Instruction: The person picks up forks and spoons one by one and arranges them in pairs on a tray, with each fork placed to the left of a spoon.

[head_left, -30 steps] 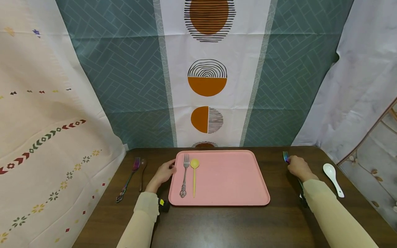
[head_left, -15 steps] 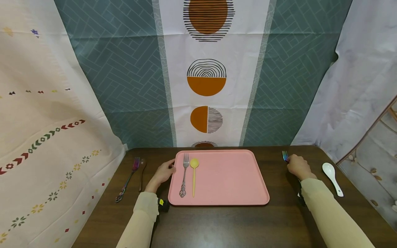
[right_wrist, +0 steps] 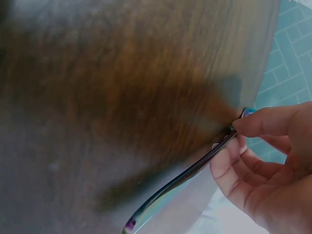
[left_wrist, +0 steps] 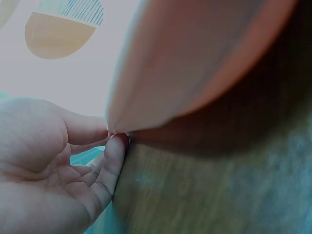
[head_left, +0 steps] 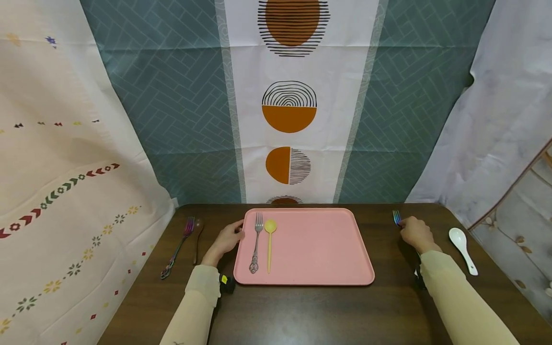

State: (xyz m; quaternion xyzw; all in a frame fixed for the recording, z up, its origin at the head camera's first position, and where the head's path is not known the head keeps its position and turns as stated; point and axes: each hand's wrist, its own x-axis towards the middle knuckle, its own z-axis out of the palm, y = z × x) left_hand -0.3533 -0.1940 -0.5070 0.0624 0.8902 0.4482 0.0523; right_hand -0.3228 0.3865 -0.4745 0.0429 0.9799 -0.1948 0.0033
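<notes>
A pink rectangular tray [head_left: 319, 249] lies mid-table, bearing a silver fork [head_left: 256, 247] with an ornate handle and a yellow spoon [head_left: 270, 239] side by side near its left edge. My left hand [head_left: 226, 242] pinches the tray's left rim; the left wrist view shows thumb and forefinger [left_wrist: 113, 156] meeting at that edge. Off to the right, my right hand [head_left: 418, 235] pinches a rainbow-coloured metal fork [head_left: 396, 218] between thumb and fingers. Its tines point away from me. In the right wrist view the fork's handle [right_wrist: 185, 173] slants over the table, and the tines are hidden.
Left of the tray lie another rainbow fork [head_left: 178, 249] and a small brown spoon [head_left: 198, 242]. A white spoon [head_left: 461, 247] rests near the right edge of the dark wooden table [head_left: 302, 316]. Patterned cloths [head_left: 289, 167] hang behind and at both sides.
</notes>
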